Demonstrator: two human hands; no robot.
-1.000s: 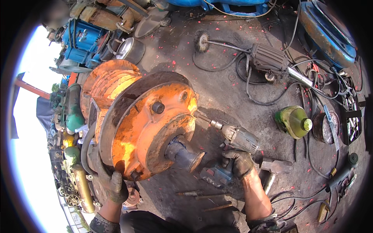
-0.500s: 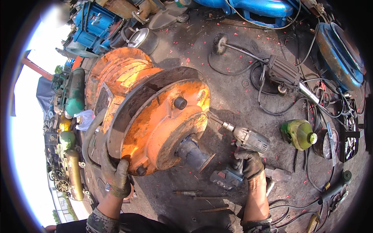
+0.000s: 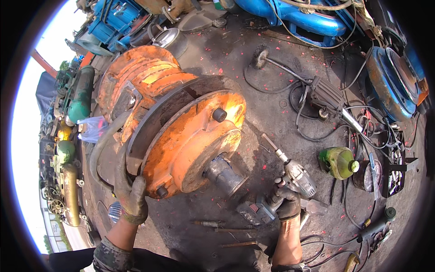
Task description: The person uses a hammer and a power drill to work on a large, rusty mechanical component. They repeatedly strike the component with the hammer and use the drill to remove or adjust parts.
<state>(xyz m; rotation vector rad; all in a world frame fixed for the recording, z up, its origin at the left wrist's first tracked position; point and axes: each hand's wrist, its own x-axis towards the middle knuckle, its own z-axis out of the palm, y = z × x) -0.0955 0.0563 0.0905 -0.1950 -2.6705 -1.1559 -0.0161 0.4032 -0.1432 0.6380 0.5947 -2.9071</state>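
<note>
No lettering, label, number or sign can be read on anything in view

I could pass my right hand [image 3: 287, 204] over the floor [image 3: 283, 131] between the orange housing [image 3: 181, 163] and green container [image 3: 336, 163]; farther out, the corded motor tool [image 3: 325, 95] blocks me.

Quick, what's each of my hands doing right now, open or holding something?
Left hand: open, thumb spread, at the orange machine's rim.
Right hand: closed around the grey power tool's handle.
</note>
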